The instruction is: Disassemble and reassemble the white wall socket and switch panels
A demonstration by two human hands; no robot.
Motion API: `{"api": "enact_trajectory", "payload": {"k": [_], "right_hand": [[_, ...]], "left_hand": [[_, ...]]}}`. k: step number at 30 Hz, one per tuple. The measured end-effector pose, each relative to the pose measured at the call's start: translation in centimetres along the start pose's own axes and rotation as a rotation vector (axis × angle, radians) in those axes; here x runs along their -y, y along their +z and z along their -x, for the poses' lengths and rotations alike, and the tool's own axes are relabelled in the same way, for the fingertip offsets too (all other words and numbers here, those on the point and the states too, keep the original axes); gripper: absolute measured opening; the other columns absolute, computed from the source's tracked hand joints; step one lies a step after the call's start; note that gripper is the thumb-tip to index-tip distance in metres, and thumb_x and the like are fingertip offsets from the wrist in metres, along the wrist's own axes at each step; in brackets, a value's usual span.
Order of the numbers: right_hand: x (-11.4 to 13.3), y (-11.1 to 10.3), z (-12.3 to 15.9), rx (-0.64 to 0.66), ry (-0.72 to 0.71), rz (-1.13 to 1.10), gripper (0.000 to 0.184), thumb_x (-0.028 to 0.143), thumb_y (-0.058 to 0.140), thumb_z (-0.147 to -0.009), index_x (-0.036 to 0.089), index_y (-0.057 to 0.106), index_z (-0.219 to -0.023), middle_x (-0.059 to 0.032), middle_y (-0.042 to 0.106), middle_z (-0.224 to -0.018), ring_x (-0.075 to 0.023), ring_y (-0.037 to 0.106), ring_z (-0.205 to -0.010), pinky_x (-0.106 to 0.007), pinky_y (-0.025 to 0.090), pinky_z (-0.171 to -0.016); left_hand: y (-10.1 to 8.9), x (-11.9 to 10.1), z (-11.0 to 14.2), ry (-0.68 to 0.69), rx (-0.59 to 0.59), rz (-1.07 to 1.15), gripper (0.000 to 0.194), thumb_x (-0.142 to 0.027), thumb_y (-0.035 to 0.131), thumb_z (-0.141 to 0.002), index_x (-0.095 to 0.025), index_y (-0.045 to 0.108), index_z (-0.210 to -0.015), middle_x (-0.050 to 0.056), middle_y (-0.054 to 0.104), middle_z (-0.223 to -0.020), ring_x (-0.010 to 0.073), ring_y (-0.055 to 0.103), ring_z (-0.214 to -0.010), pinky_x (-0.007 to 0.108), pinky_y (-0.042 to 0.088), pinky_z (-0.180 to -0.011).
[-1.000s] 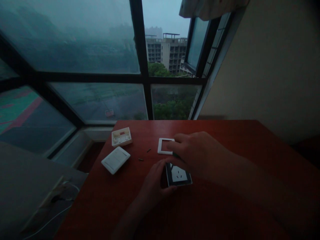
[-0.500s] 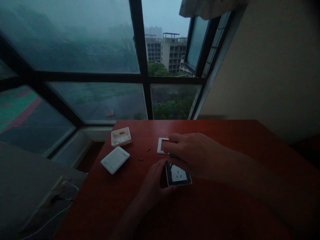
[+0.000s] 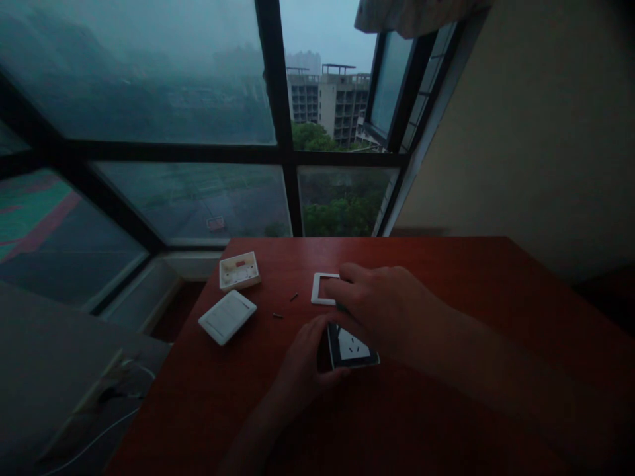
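Slightly to the right of where they were half a second ago, the fingers of the right hand (image 3: 384, 301) now uncover a bit more of the white rectangular frame (image 3: 316, 291); the left hand has kept its place.

Nearest, on the red-brown worktop (image 3: 471, 274), lies the wall socket (image 3: 353, 347), its white slotted insert set in a dark surround. The left hand (image 3: 300, 363) grasps it by its left side, thumb at the near edge and fingers at the far corner. Above its far edge, the right hand's fingers are bent together, perhaps around a tool; I cannot tell what they grasp.

For good work here, the left hand should brace the socket flat against the worktop so it cannot twist, with its fingertips clear of whatever the right hand is working. Small, straight pressure would suit better than prying hard.

Beyond the left hand lie two small screws (image 3: 278, 316), apart and easily knocked by a sleeve. A white wall plate (image 3: 227, 317) sits to their left, with the open back box (image 3: 240, 272) just behind it. Farther off is the dark-framed window (image 3: 285, 155).
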State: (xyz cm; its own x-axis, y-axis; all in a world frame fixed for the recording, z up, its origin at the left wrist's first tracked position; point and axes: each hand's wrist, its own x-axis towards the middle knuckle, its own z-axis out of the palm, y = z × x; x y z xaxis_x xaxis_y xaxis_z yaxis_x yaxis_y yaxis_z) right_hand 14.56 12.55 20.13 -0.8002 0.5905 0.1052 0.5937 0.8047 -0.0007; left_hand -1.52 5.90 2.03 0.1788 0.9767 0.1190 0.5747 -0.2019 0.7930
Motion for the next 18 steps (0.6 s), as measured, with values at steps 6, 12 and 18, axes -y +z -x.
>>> {"api": "enact_trajectory", "payload": {"k": [6, 12, 18], "right_hand": [[-0.6, -0.4, 0.2, -0.016, -0.055, -0.093, 0.017, 0.034, 0.052, -0.092, 0.024, 0.063, -0.100, -0.0016, 0.067, -0.090, -0.0149, 0.059, -0.069, -0.026, 0.028, -0.050], [-4.9, 1.6, 2.7, -0.197, 0.210, -0.472, 0.011, 0.030, 0.063, -0.082, 0.021, 0.065, -0.089, -0.0011, 0.067, -0.087, -0.0145, 0.060, -0.076, -0.026, 0.042, -0.065], [-7.0, 11.1, 7.6, -0.179, 0.848, -1.346, 0.023, 0.042, 0.058, -0.078, 0.021, 0.056, -0.088, -0.0022, 0.067, -0.083, -0.0178, 0.065, -0.070, -0.030, 0.049, -0.063]], "left_hand": [[0.1, 0.0, 0.1, 0.010, -0.015, 0.004, 0.080, -0.022, 0.081, -0.066, -0.027, 0.039, -0.133, 0.009, 0.050, -0.133, 0.0291, 0.049, -0.121, 0.047, 0.042, -0.101], [0.2, 0.4, 0.3, -0.005, 0.005, 0.008, 0.090, -0.021, 0.083, -0.062, -0.027, 0.035, -0.138, 0.010, 0.046, -0.140, 0.0309, 0.045, -0.128, 0.050, 0.038, -0.106], [0.1, 0.3, 0.5, -0.039, 0.003, -0.017, 0.091, -0.024, 0.082, -0.065, -0.027, 0.032, -0.141, 0.011, 0.044, -0.142, 0.0310, 0.043, -0.130, 0.051, 0.036, -0.108]]}}
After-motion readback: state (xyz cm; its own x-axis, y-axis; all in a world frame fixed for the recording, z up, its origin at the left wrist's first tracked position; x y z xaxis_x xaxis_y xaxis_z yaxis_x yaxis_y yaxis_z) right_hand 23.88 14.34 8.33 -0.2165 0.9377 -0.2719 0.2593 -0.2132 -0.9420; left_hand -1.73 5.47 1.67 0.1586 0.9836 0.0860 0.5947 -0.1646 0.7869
